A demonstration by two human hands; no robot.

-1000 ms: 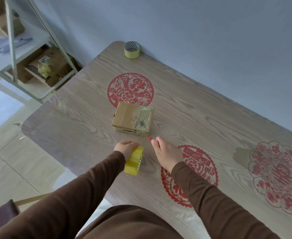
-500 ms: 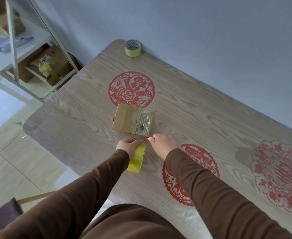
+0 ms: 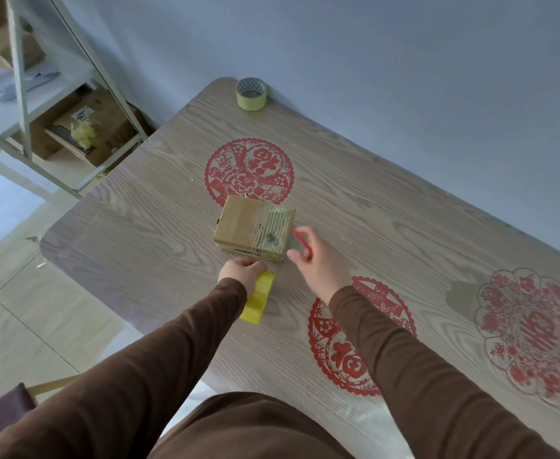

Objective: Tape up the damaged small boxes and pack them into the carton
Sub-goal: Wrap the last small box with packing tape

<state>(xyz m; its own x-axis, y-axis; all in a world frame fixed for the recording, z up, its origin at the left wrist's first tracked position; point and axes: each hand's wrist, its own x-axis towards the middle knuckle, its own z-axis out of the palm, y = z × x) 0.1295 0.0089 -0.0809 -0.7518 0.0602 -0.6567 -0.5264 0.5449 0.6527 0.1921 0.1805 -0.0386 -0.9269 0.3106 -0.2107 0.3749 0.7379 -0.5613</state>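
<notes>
Right now my left hand [image 3: 242, 272] curls round a yellow tape roll [image 3: 257, 301], gripping its upper end; my knuckles hide that end and my sleeve cuts off its left side. It sits just in front of the small cardboard box [image 3: 254, 232], which rests on the wooden table [image 3: 132, 233] over the near edge of a red paper-cut decal [image 3: 249, 172]. Part of the box's top looks torn to bare corrugation under glossy tape, though the dark smudge there is hard to make out. My right hand [image 3: 320, 263] hovers just right of the box, blurred, fingers pinching a thin red tool [image 3: 302, 241] I can't identify. A second tape roll [image 3: 251, 94] stands at the table's far corner. No carton is identifiable on the table.
</notes>
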